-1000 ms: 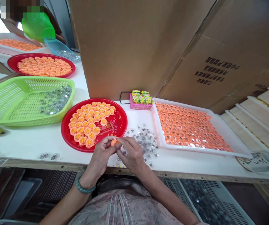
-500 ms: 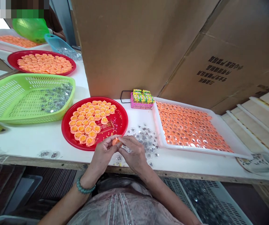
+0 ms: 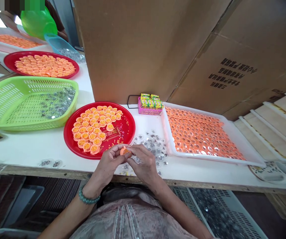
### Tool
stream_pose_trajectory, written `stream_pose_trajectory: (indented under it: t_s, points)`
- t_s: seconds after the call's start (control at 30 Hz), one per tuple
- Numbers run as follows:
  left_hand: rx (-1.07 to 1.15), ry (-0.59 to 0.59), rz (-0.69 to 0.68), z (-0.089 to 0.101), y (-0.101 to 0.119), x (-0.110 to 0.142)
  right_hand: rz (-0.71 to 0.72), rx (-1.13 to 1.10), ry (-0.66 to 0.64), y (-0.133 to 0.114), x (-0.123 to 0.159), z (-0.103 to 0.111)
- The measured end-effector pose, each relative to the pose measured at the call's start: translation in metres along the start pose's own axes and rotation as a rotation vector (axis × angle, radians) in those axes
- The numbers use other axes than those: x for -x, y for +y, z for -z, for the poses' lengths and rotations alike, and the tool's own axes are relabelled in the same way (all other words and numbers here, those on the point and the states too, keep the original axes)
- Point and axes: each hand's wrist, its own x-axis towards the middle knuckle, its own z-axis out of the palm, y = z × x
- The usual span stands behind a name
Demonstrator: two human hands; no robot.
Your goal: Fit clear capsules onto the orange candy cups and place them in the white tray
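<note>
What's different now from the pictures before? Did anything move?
Yes: beside the other person, the green container dipped down and left, then came back up and right. The left hand and right hand visibly took or let go of nothing; both still hold an orange piece. The nearer red tray and white tray stayed put.

I see the green basin swung back closer to the blue scoop than half a second ago. The orange piece has turned slightly.
</note>
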Motion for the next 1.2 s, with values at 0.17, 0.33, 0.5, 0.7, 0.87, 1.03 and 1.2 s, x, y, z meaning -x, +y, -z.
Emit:
stream_pose_trajectory:
  t_s: [0.17, 0.33, 0.5, 0.7, 0.87, 1.03, 1.2]
  points:
    - [0.013, 0.034, -0.013, -0.003, 0.000, 0.000, -0.062, 0.048, 0.042, -0.002, 0.004, -0.003]
    - [-0.040, 0.023, -0.021, -0.002, 0.001, 0.000, -0.035, 0.046, 0.065, -0.003, 0.003, -0.002]
    - [-0.108, -0.036, -0.015, 0.002, 0.002, 0.002, 0.037, -0.003, -0.001, 0.001, 0.002, 0.002]
    - [-0.113, -0.072, -0.071, 0.003, -0.001, 0.002, 0.029, -0.106, -0.041, 0.007, 0.003, 0.003]
    - [-0.049, -0.014, -0.085, 0.002, -0.005, 0.002, -0.077, -0.126, 0.032, 0.001, 0.007, 0.003]
    - [-0.043, -0.023, -0.121, 0.005, -0.008, 0.003, 0.026, 0.001, 0.105, 0.001, 0.009, 0.000]
    - [0.022, -0.005, -0.101, 0.004, -0.008, 0.000, -0.082, -0.069, 0.002, 0.011, 0.006, 0.007]
